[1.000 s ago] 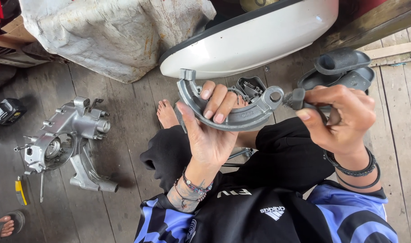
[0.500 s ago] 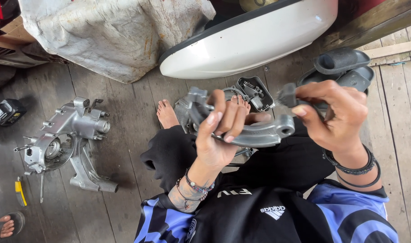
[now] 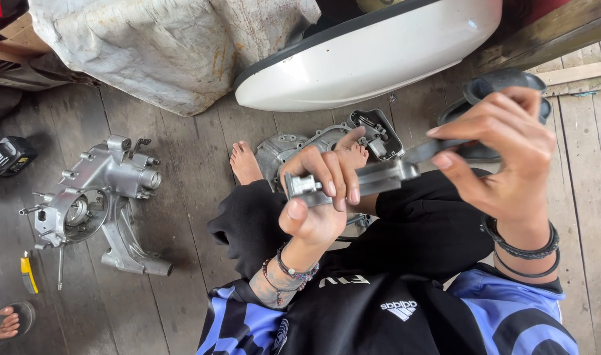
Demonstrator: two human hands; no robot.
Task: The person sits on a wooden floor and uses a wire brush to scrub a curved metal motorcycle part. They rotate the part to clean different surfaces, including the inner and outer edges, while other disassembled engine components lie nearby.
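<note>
My left hand (image 3: 320,197) grips a grey curved metal brake shoe (image 3: 373,177), turned edge-on so it looks like a flat bar over my lap. My right hand (image 3: 504,151) holds a small dark brush (image 3: 432,151), whose head touches the right end of the shoe. Both hands are raised above my crossed legs in black trousers. The brush's bristles are mostly hidden by the shoe's end and my fingers.
A silver engine casing (image 3: 100,204) lies on the wooden floor at left, a second casing (image 3: 294,146) by my foot. A white curved body panel (image 3: 366,56) and a stained sack (image 3: 162,46) lie behind. Dark plastic parts (image 3: 501,85) sit right; a cordless-tool battery (image 3: 8,154) far left.
My left hand has rotated the brake shoe from showing its curved face to edge-on and lowered it slightly. My right hand has kept the brush at the shoe's right end.
</note>
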